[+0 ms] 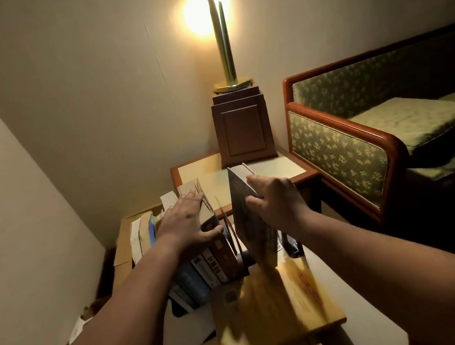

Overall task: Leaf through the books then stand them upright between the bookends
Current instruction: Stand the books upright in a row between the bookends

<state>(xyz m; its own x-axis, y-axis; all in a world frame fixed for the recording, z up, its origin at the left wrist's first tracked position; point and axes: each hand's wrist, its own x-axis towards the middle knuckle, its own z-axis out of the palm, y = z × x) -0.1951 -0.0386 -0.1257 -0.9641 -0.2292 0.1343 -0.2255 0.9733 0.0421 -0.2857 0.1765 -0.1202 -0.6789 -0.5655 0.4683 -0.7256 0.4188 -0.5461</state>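
Left hand [183, 224] lies flat on leaning books [211, 267]; right hand [275, 197] grips a dark book [247, 222], lower end blurred.

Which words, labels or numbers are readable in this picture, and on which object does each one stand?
"KBEM", uncertain: large white letters on the dark brown book spine.
Too blurred to read: small print on the pale white book spine.
Too blurred to read: red marks on the flat yellow book.

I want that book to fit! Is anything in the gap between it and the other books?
Yes: a thin piece leans in the gap, against the row of books the left hand presses. The right hand holds the dark book just beside it.
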